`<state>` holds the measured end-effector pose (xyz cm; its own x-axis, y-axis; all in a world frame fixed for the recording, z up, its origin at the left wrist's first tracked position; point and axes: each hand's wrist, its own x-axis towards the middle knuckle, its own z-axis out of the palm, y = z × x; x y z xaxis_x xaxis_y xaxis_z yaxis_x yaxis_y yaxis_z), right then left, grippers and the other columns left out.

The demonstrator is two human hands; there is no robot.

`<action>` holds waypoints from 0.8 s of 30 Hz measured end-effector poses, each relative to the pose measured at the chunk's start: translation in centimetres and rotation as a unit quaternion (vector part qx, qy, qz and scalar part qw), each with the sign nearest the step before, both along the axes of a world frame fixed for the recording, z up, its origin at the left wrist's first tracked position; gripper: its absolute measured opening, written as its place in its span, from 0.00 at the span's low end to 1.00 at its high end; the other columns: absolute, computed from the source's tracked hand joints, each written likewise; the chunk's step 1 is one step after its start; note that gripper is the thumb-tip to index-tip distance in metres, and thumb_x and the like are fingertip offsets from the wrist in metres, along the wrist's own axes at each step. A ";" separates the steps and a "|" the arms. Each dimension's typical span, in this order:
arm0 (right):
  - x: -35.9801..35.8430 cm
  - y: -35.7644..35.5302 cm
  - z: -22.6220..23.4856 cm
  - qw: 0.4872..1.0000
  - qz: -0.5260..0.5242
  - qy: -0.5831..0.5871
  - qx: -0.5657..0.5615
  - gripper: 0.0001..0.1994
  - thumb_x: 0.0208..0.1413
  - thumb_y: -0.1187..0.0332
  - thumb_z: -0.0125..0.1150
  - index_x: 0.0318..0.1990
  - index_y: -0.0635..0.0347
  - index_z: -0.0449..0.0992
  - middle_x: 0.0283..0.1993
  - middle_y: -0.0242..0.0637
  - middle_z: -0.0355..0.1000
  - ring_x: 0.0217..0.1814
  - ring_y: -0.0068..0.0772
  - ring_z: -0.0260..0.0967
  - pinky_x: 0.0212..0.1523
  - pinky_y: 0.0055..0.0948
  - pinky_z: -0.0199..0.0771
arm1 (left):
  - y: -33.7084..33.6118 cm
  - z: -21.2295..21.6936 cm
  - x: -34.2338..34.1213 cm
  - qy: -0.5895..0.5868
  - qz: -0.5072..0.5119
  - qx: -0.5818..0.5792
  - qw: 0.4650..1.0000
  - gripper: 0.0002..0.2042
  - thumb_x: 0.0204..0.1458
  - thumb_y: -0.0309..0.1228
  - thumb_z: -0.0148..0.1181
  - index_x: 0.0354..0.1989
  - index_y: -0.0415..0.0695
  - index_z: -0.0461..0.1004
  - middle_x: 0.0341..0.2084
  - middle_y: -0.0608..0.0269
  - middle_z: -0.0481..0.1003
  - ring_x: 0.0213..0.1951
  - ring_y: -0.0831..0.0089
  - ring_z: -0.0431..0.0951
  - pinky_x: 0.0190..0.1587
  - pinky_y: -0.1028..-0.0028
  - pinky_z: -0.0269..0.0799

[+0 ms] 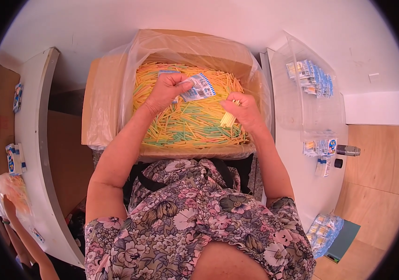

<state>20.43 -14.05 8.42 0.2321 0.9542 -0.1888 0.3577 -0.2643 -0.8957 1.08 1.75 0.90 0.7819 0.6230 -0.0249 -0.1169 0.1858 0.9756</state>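
Observation:
My left hand pinches a small clear packet with blue-striped ends, held above the box. Another blue-striped packet shows partly behind that hand. In my right hand is a small bundle of thin yellow sticks, gripped with their ends pointing down toward me. Below both hands, a cardboard box lined with clear plastic holds a deep heap of loose thin sticks in yellow, orange and green. The two hands are apart, the packet between them.
At the right, a clear plastic bin holds several filled packets. Nearer lie more packets, a dark cylinder and a blue-wrapped bundle. At the far left, another person's hand touches a plastic bag of sticks.

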 end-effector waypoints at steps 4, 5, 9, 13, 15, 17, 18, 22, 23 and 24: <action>-0.4 1.2 1.3 0.993 -0.035 0.102 -0.045 0.09 0.53 0.65 0.62 0.25 0.57 0.73 0.18 0.21 0.62 0.16 0.09 0.53 0.15 0.16 0.50 | -0.2 0.5 0.0 -0.042 0.026 -0.035 0.998 0.05 0.54 0.27 0.59 0.34 0.39 0.78 0.27 0.70 0.77 0.30 0.84 0.73 0.35 0.81 0.70; -0.4 1.5 1.4 0.998 -0.004 0.041 -0.050 0.09 0.53 0.64 0.62 0.25 0.58 0.73 0.18 0.21 0.62 0.15 0.09 0.53 0.14 0.16 0.49 | -0.1 0.5 0.0 -0.042 0.025 -0.034 0.998 0.05 0.54 0.27 0.59 0.34 0.39 0.78 0.27 0.70 0.77 0.30 0.84 0.73 0.35 0.81 0.70; -0.8 2.6 1.3 0.995 0.065 -0.066 -0.034 0.10 0.53 0.65 0.62 0.27 0.61 0.73 0.21 0.21 0.63 0.19 0.10 0.55 0.18 0.18 0.53 | -0.1 0.5 0.1 -0.023 -0.003 -0.021 1.000 0.07 0.54 0.30 0.60 0.34 0.38 0.78 0.26 0.71 0.76 0.29 0.85 0.72 0.35 0.80 0.69; -1.5 3.3 0.8 0.998 0.049 -0.049 0.002 0.10 0.53 0.65 0.62 0.29 0.64 0.74 0.25 0.21 0.65 0.27 0.10 0.58 0.25 0.18 0.59 | -0.5 1.0 0.3 -0.010 -0.018 -0.034 0.999 0.09 0.55 0.32 0.58 0.33 0.39 0.79 0.25 0.70 0.77 0.29 0.84 0.72 0.35 0.80 0.69; -2.2 3.4 1.1 0.998 0.051 -0.022 0.017 0.10 0.53 0.66 0.61 0.30 0.65 0.75 0.26 0.20 0.65 0.30 0.10 0.58 0.28 0.18 0.61 | -0.4 0.6 0.4 0.018 -0.023 0.000 1.000 0.09 0.55 0.32 0.58 0.33 0.39 0.79 0.25 0.71 0.76 0.28 0.85 0.72 0.34 0.80 0.68; -2.9 3.1 1.3 0.996 0.051 0.031 0.067 0.09 0.53 0.66 0.61 0.31 0.65 0.75 0.26 0.21 0.65 0.30 0.10 0.58 0.28 0.18 0.61 | -0.4 0.3 0.4 0.045 -0.028 0.032 0.998 0.09 0.55 0.32 0.58 0.32 0.39 0.79 0.24 0.72 0.76 0.28 0.85 0.71 0.33 0.81 0.68; -2.8 3.0 1.1 0.996 0.052 0.031 0.065 0.09 0.53 0.66 0.61 0.31 0.65 0.75 0.26 0.21 0.65 0.30 0.10 0.58 0.28 0.18 0.61 | -0.2 0.2 0.1 0.030 -0.016 0.036 0.999 0.08 0.54 0.31 0.59 0.31 0.39 0.79 0.23 0.72 0.76 0.27 0.86 0.70 0.33 0.81 0.67; -1.3 2.4 0.6 0.998 0.065 -0.020 0.013 0.09 0.54 0.66 0.61 0.28 0.63 0.75 0.23 0.19 0.64 0.26 0.10 0.57 0.24 0.17 0.58 | -0.3 0.9 -0.1 -0.016 0.028 0.015 0.999 0.04 0.51 0.26 0.62 0.29 0.39 0.79 0.23 0.73 0.75 0.27 0.86 0.70 0.31 0.82 0.67; -1.0 2.2 0.7 0.998 0.061 -0.015 0.004 0.09 0.54 0.66 0.61 0.27 0.62 0.74 0.22 0.19 0.63 0.24 0.10 0.56 0.23 0.17 0.57 | -0.2 0.8 -0.1 -0.016 0.028 0.015 0.999 0.04 0.51 0.26 0.62 0.29 0.39 0.79 0.23 0.73 0.75 0.27 0.86 0.70 0.31 0.82 0.67; -0.9 2.2 0.8 0.998 0.062 -0.015 0.004 0.09 0.54 0.66 0.61 0.27 0.62 0.74 0.22 0.19 0.63 0.24 0.10 0.56 0.23 0.17 0.57 | -0.1 0.6 -0.2 -0.021 0.025 0.001 0.999 0.03 0.49 0.25 0.63 0.30 0.39 0.79 0.24 0.72 0.76 0.27 0.85 0.71 0.32 0.82 0.67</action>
<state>19.50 -11.87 9.21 0.1184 0.9772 -0.1760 0.4138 -0.2097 -0.8859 0.87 1.69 1.50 0.7502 0.6611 0.0090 -0.1672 0.1764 0.9700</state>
